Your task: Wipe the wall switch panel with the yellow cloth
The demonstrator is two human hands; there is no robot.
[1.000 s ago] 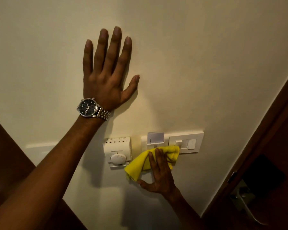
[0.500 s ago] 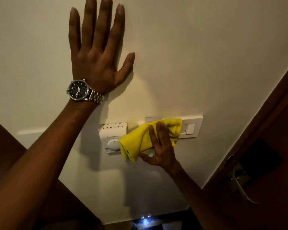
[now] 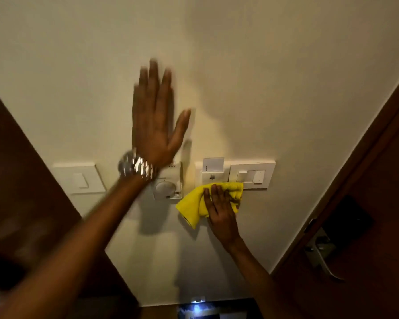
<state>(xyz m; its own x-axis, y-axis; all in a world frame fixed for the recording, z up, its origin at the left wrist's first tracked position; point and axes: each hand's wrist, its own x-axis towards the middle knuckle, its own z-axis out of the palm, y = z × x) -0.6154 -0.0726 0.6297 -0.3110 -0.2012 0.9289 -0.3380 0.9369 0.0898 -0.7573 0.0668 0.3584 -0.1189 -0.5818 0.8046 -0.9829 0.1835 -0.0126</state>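
Right hand (image 3: 220,209) presses its fingers flat on the bunched yellow cloth (image 3: 195,207), holding it against the wall (image 3: 274,77) at the lower edge of the wall switch panel (image 3: 251,172). Left hand (image 3: 157,120), blurred, is spread with fingers extended above the round-dial thermostat (image 3: 168,186); a metal watch (image 3: 136,169) circles its wrist. 1 single switch (image 3: 78,180) sits further left, a door handle (image 3: 320,254) right.

Round-dial thermostat (image 3: 166,187) on cream wall (image 3: 263,77), single switch plate (image 3: 78,179) at left, wooden door (image 3: 366,226), metal handle (image 3: 321,254)
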